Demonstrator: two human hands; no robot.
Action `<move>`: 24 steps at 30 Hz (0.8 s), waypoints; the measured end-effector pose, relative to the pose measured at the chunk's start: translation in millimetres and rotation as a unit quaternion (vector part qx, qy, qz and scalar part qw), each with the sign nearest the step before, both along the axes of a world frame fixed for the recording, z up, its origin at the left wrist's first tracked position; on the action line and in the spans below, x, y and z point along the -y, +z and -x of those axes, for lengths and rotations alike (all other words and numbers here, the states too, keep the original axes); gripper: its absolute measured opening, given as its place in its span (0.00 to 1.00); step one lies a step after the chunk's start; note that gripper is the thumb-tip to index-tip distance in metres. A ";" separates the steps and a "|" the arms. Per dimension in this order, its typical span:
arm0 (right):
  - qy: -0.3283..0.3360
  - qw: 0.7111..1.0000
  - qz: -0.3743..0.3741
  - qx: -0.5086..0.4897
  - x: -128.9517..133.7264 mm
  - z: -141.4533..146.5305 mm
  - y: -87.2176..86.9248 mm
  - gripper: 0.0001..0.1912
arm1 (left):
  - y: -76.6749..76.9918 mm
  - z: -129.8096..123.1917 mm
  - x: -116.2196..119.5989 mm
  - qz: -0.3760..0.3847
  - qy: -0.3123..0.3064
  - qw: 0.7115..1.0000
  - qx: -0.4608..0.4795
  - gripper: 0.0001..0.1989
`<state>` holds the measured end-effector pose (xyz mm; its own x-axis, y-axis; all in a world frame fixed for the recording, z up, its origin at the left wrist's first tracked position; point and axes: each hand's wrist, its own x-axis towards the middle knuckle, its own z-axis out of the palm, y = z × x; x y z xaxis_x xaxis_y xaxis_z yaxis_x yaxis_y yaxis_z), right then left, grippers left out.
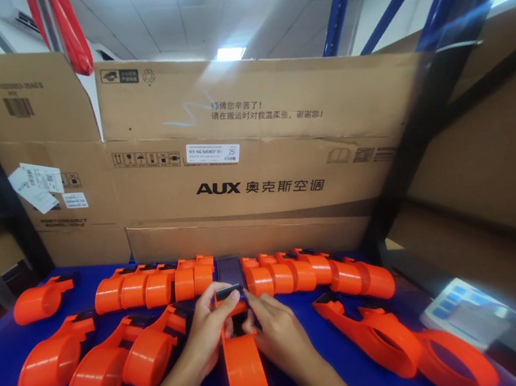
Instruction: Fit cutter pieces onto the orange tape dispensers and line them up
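Two-handed hold, lower centre of the frame. The left hand (pixel 214 324) pinches an orange piece (pixel 247 374) near its dark end (pixel 229 291), thumb uppermost; the right hand (pixel 276 326) closes on the same end, its grip partly hidden. The wide orange band hangs toward the bottom edge. Were the left thumb to slip, the piece could twist or drop; a forward push of the knuckles might disturb the close-set row (pixel 299 272) behind, right of centre.

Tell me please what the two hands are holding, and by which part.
The left hand and right hand hold an orange ring by its black-tipped far end.
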<state>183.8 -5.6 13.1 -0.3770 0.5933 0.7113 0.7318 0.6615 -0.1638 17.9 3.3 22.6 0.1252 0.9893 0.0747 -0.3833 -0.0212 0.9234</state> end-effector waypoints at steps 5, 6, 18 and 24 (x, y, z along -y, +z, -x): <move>0.037 0.999 0.014 -0.022 -0.3 -5.9 11.9 0.21 | 0.1 1.9 -3.1 -0.011 0.013 1.000 -0.020 0.22; 0.039 0.999 0.015 -0.031 0.2 -6.8 14.0 0.20 | -0.1 1.9 -3.3 -0.015 0.012 0.999 -0.028 0.22; 0.039 0.995 0.048 -0.083 3.5 -3.3 14.9 0.09 | 2.0 -0.1 0.3 -0.076 0.000 0.994 -0.076 0.21; 0.060 0.990 0.073 -0.102 8.2 -5.8 25.5 0.09 | 2.8 1.3 0.6 -0.058 -0.012 0.997 -0.058 0.21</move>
<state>189.6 -13.8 38.6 -0.3076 0.6556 0.6896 0.5912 0.6996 -0.4013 16.6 2.7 25.5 0.1639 0.9714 0.1716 -0.2754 -0.1220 0.9536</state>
